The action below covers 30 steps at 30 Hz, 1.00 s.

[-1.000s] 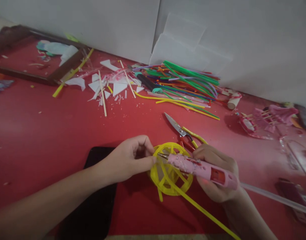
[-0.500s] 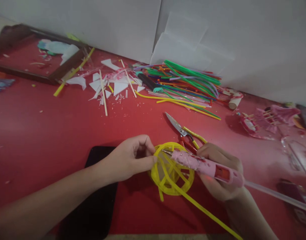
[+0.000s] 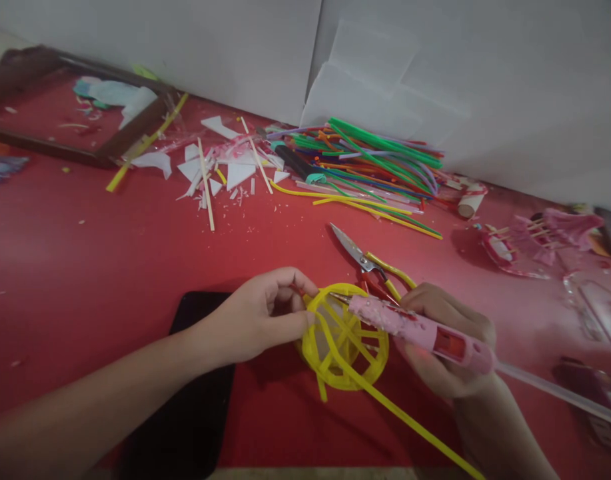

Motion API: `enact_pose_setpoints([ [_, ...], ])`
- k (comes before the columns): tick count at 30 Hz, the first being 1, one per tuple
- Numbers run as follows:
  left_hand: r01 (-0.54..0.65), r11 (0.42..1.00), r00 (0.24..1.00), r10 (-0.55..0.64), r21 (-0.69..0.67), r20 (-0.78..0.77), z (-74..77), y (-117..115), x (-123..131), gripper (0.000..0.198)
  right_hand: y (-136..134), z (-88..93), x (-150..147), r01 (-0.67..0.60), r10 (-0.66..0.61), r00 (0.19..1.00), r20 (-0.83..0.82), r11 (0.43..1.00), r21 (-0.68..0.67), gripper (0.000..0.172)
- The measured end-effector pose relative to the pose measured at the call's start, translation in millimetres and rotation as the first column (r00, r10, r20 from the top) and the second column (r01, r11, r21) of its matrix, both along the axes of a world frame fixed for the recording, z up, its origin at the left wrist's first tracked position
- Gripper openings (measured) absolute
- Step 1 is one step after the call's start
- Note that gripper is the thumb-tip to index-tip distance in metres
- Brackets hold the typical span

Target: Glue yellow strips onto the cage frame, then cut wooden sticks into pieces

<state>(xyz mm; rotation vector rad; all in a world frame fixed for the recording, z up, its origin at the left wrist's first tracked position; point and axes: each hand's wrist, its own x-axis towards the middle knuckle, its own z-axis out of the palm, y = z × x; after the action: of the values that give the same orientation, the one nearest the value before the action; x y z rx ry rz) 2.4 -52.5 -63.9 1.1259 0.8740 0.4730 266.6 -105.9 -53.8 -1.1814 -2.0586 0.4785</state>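
The left hand [image 3: 265,320] is pinching the left rim of the yellow straw wheel [image 3: 346,360], fingers curled shut on it, at the near middle of the red table [image 3: 110,253]; the right hand [image 3: 448,350] is gripping the pink glue gun [image 3: 415,330], its nozzle pointing at the wheel's far rim; a steady pinch and a small bead on the joint, fingertips clear of the tip, are likely serving best; scissors [image 3: 362,260] are lying just beyond, crowding the gun; a long yellow straw [image 3: 410,427] is trailing near-right; coloured straws [image 3: 370,167] are piling far off.
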Motion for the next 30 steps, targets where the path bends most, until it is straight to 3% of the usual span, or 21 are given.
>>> enact_pose_setpoints([
  [30,0.035,0.999,0.999,-0.035,0.011,-0.005,-1.7,-0.5,-2.9,0.02,-2.7,8.0,15.6,0.048,-0.047,0.998,0.033,0.998,-0.034,0.008],
])
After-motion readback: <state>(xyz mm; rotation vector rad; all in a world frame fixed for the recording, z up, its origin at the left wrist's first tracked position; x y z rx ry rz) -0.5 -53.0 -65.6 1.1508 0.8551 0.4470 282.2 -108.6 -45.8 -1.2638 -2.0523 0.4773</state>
